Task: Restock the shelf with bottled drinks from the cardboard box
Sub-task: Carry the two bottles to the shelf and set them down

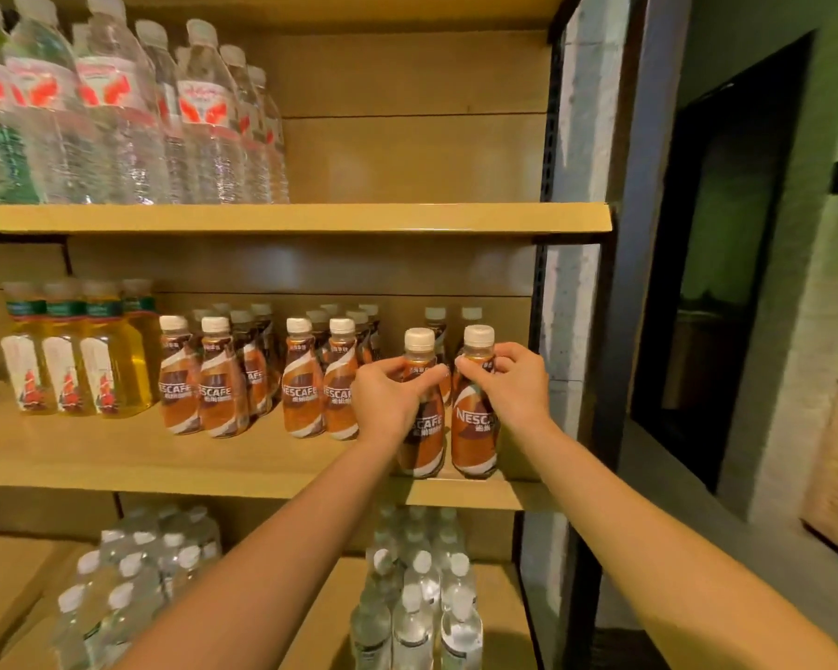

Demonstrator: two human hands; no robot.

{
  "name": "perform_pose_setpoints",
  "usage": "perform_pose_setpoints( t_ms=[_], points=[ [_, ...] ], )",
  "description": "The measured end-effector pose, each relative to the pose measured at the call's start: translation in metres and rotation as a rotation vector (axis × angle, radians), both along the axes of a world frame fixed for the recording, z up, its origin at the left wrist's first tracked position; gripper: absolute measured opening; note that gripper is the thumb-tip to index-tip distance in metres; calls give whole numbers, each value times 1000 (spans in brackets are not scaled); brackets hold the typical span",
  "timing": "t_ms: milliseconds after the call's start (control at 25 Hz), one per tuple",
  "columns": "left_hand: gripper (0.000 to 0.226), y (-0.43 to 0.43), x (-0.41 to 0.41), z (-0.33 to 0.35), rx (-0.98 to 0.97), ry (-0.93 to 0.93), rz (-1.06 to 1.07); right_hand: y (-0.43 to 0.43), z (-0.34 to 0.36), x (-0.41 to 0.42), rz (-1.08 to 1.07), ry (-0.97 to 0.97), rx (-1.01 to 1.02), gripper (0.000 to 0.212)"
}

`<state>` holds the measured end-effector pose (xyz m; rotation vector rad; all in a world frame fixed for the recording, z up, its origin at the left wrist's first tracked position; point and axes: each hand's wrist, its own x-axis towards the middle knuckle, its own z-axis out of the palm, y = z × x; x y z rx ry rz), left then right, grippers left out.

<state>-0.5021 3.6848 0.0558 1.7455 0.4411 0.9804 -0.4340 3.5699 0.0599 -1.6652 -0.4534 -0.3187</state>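
Observation:
Two brown Nescafe coffee bottles with white caps stand side by side at the front right of the middle wooden shelf (117,456). My left hand (390,396) grips the neck and shoulder of the left bottle (424,442). Around the neck of the right bottle (475,427) my right hand (509,384) is closed. Both bottles are upright, their bases on the shelf near its front edge. More of the same coffee bottles (257,379) stand in rows to the left and behind. The cardboard box is out of view.
Yellow tea bottles (76,350) fill the left of the middle shelf. Clear water bottles (117,118) stand on the top shelf's left; its right half is bare. Small water bottles (417,597) crowd the bottom shelf. A grey pillar (581,137) bounds the shelf on the right.

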Motion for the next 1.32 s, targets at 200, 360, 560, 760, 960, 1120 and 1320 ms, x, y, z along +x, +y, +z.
perform_pose_setpoints(
  t_ms=[200, 360, 560, 760, 960, 1120, 1320],
  points=[
    [39, 6, 28, -1, 4, -17, -65, 10, -4, 24, -26, 4, -4, 27],
    [41, 8, 35, -9, 67, -72, -128, 11, -6, 31, 33, 7, -14, 36],
    [95, 45, 30, -50, 273, 367, -273, -18, -51, 32, 135, 50, -432, 68],
    [76, 57, 43, -80, 672, 658, -276, -12, -83, 48, -38, -51, -836, 59],
    [72, 64, 74, -76, 698, 676, -326, 4, -83, 80, -43, -35, -900, 61],
    [84, 70, 101, -75, 635, 664, -316, 17, -82, 104, -83, 17, -888, 66],
    [80, 76, 119, -75, 631, 687, -283, 27, -85, 118, -82, 54, -866, 92]
  ],
)
